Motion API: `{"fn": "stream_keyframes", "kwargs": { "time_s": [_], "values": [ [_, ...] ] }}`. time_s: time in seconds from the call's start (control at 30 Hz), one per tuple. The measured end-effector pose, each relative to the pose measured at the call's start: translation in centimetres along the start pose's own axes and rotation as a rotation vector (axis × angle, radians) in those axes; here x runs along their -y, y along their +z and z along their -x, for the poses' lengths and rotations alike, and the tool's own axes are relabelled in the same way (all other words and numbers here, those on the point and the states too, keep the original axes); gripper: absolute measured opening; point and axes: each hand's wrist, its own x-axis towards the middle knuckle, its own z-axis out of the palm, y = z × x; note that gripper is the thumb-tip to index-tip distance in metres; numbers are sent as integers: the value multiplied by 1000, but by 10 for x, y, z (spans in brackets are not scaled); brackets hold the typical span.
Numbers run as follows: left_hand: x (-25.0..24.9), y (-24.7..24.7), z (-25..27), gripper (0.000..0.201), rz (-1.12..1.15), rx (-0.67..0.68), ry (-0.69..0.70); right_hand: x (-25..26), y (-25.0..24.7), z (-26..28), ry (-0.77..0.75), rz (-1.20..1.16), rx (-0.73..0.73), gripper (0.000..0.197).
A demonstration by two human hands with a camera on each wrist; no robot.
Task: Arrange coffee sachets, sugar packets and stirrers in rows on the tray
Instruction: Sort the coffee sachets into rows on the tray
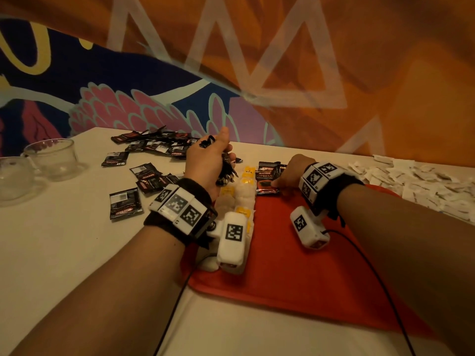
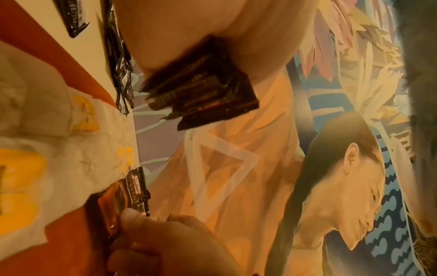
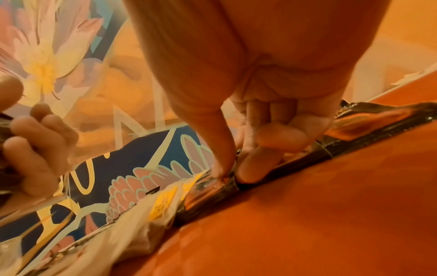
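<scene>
My left hand (image 1: pixel 218 155) hovers over the far left corner of the red tray (image 1: pixel 295 265) and grips a stack of black coffee sachets (image 1: pixel 227 169); the same stack (image 2: pixel 203 89) shows in the left wrist view. My right hand (image 1: pixel 277 185) pinches the near edge of one black coffee sachet (image 1: pixel 267 176) lying at the tray's far edge. In the right wrist view, thumb and forefinger (image 3: pixel 253 168) meet on that sachet (image 3: pixel 210 192). A column of white-and-yellow sugar packets (image 1: pixel 241 196) runs along the tray's left side. No stirrers can be made out.
Loose coffee sachets (image 1: pixel 149 173) lie scattered on the white table (image 1: pixel 64 253) left of the tray. A heap of white sugar packets (image 1: pixel 416 183) sits at the far right. Two glass cups (image 1: pixel 51 158) stand at the left edge. Cables trail from both wrists.
</scene>
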Motion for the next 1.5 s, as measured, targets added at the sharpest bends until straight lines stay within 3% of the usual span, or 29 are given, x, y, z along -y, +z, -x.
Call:
{"fn": "stream_keyframes", "kwargs": {
  "time_s": [0.73,0.9,1.07,1.33,1.5],
  "values": [
    [1,2,1,29,-46,6,-69,-5,2,0,-43,8,18,44],
    [0,0,0,28,-29,30,-136,-11,-4,3,-37,-122,2,38],
    [1,1,3,11,58,158,-274,-13,-16,18,-109,-285,49,27],
    [-1,10,17,55,94,442,-294,-17,-23,58,-426,-532,-89,11],
    [-1,12,22,55,27,507,-271,-26,-24,76,-433,-807,-63,14]
  ]
}}
